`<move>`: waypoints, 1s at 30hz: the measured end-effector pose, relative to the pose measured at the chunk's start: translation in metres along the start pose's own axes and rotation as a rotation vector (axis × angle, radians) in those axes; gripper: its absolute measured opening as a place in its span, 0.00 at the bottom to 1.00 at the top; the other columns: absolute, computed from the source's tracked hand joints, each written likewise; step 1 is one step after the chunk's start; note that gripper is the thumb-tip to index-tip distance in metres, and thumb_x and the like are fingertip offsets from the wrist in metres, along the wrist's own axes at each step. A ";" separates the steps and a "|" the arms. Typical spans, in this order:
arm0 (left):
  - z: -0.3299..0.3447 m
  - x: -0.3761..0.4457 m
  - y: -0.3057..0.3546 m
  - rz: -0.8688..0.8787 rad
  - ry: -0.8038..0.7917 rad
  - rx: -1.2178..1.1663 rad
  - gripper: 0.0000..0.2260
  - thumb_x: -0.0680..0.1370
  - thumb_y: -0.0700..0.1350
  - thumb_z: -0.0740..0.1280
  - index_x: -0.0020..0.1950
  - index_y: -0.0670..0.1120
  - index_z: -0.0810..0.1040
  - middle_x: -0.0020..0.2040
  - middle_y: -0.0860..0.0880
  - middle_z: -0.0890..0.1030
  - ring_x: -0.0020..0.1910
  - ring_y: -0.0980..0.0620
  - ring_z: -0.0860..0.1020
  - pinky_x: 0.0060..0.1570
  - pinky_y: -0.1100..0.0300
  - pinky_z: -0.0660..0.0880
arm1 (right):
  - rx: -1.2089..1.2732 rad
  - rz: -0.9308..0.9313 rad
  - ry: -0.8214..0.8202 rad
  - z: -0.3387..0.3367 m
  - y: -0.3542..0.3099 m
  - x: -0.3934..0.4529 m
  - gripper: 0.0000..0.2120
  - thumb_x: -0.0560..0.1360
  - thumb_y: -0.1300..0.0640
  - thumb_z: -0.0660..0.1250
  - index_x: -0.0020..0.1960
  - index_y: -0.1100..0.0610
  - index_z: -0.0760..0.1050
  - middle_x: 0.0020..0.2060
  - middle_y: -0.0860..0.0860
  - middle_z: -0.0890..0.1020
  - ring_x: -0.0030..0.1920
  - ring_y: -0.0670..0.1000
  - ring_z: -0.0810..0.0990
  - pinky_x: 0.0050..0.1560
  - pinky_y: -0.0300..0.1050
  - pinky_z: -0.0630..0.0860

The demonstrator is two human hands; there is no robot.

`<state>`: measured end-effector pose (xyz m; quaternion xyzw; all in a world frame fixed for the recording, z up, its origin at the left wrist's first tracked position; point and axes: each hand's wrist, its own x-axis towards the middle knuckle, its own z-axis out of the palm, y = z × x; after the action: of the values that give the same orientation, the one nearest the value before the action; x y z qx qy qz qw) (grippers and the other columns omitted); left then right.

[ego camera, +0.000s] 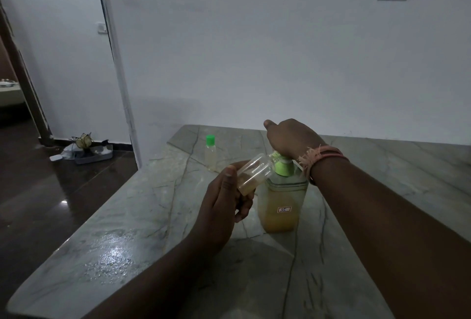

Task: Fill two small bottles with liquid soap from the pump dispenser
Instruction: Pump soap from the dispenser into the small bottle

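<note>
Small clear bottle [254,174]: gripped in left hand [224,206] fingers, long axis tilted, mouth held at pump dispenser [281,196] spout. Pump head pressed under right hand [290,137], fingers' curl hidden. Capped bottle [210,151] stood behind on tabletop [127,229].

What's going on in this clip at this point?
A person is filling a small clear bottle with soap. The left hand holds it tilted, mouth at the spout of the pump dispenser, while the right hand presses on the green pump head. A little yellowish soap sits in the bottle. A second small bottle, capped in green, stands behind on the marble counter.
</note>
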<state>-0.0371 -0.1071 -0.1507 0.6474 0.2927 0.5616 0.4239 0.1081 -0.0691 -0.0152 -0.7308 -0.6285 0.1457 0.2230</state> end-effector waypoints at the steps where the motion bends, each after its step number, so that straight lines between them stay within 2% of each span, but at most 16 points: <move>1: 0.000 0.000 0.000 -0.001 0.001 0.000 0.25 0.82 0.59 0.49 0.68 0.47 0.75 0.36 0.49 0.77 0.29 0.53 0.72 0.26 0.59 0.69 | 0.007 0.007 0.001 -0.001 -0.001 -0.001 0.19 0.84 0.58 0.48 0.68 0.58 0.71 0.63 0.62 0.75 0.61 0.63 0.75 0.63 0.54 0.73; 4: 0.000 -0.002 0.001 -0.006 -0.006 0.001 0.26 0.82 0.60 0.49 0.69 0.47 0.74 0.36 0.49 0.77 0.29 0.53 0.72 0.26 0.59 0.69 | -0.067 -0.013 -0.033 -0.002 -0.003 -0.001 0.19 0.84 0.54 0.48 0.66 0.59 0.72 0.64 0.62 0.75 0.63 0.62 0.74 0.64 0.54 0.71; 6: 0.001 -0.002 0.002 0.000 -0.011 0.005 0.26 0.81 0.61 0.50 0.69 0.48 0.74 0.37 0.48 0.77 0.29 0.53 0.72 0.26 0.59 0.69 | -0.113 -0.018 -0.005 -0.004 -0.003 0.002 0.21 0.83 0.46 0.49 0.53 0.58 0.75 0.61 0.61 0.78 0.61 0.61 0.76 0.62 0.52 0.71; 8: 0.001 -0.002 0.001 0.001 -0.009 0.001 0.26 0.81 0.61 0.50 0.68 0.48 0.74 0.37 0.48 0.77 0.29 0.53 0.72 0.26 0.59 0.69 | -0.106 -0.025 0.024 -0.005 -0.003 0.004 0.21 0.83 0.45 0.50 0.43 0.56 0.73 0.58 0.60 0.79 0.59 0.60 0.77 0.60 0.51 0.72; 11: 0.000 0.000 -0.001 -0.002 -0.002 0.004 0.25 0.82 0.59 0.49 0.69 0.48 0.74 0.37 0.47 0.77 0.29 0.53 0.72 0.26 0.58 0.69 | -0.049 -0.028 0.010 0.000 0.000 0.004 0.17 0.84 0.56 0.48 0.53 0.53 0.75 0.62 0.62 0.75 0.61 0.62 0.75 0.64 0.54 0.72; 15: 0.000 -0.002 0.000 0.005 0.002 0.001 0.24 0.82 0.59 0.49 0.67 0.49 0.75 0.36 0.47 0.77 0.29 0.53 0.72 0.26 0.58 0.69 | -0.044 -0.001 0.009 -0.001 -0.001 0.000 0.19 0.84 0.55 0.47 0.66 0.57 0.73 0.63 0.61 0.75 0.62 0.62 0.74 0.64 0.54 0.72; 17: 0.001 -0.002 0.001 -0.004 -0.002 -0.006 0.24 0.82 0.61 0.50 0.67 0.49 0.75 0.36 0.48 0.77 0.29 0.53 0.72 0.26 0.59 0.69 | -0.056 -0.010 -0.004 -0.002 -0.001 0.000 0.18 0.84 0.54 0.49 0.65 0.59 0.73 0.62 0.61 0.76 0.62 0.62 0.75 0.63 0.53 0.72; 21: 0.002 -0.002 0.003 0.010 -0.008 -0.011 0.26 0.80 0.63 0.52 0.67 0.48 0.75 0.37 0.47 0.77 0.29 0.52 0.72 0.26 0.60 0.69 | -0.071 -0.030 0.043 -0.004 -0.003 0.005 0.22 0.82 0.44 0.53 0.61 0.59 0.76 0.61 0.59 0.78 0.61 0.60 0.76 0.59 0.50 0.70; 26: 0.002 0.000 0.000 0.010 0.013 -0.025 0.22 0.82 0.57 0.51 0.66 0.48 0.76 0.36 0.47 0.77 0.29 0.52 0.72 0.26 0.59 0.68 | -0.066 -0.021 0.018 0.001 0.003 0.005 0.19 0.84 0.51 0.50 0.62 0.59 0.74 0.58 0.58 0.77 0.61 0.61 0.75 0.62 0.51 0.71; 28: 0.002 0.000 0.001 0.017 0.017 -0.008 0.21 0.83 0.56 0.50 0.65 0.48 0.76 0.35 0.47 0.77 0.28 0.53 0.72 0.25 0.59 0.68 | -0.055 -0.014 0.009 0.000 0.001 0.001 0.18 0.84 0.53 0.49 0.65 0.57 0.74 0.62 0.59 0.76 0.63 0.61 0.74 0.64 0.53 0.71; 29: 0.002 -0.001 0.001 0.015 0.017 -0.004 0.21 0.83 0.56 0.50 0.65 0.48 0.76 0.35 0.47 0.77 0.28 0.53 0.72 0.25 0.59 0.68 | -0.030 -0.011 -0.003 -0.001 0.001 0.000 0.18 0.84 0.54 0.48 0.63 0.56 0.75 0.63 0.60 0.75 0.63 0.62 0.74 0.65 0.54 0.71; 30: 0.002 -0.001 0.002 0.013 0.016 -0.004 0.22 0.83 0.57 0.51 0.66 0.48 0.76 0.36 0.47 0.77 0.28 0.53 0.72 0.26 0.59 0.68 | -0.024 -0.007 -0.012 -0.001 0.000 0.000 0.17 0.84 0.55 0.48 0.56 0.54 0.75 0.63 0.61 0.75 0.63 0.62 0.74 0.65 0.54 0.71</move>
<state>-0.0354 -0.1089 -0.1498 0.6439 0.2906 0.5702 0.4192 0.1087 -0.0697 -0.0141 -0.7304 -0.6340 0.1418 0.2108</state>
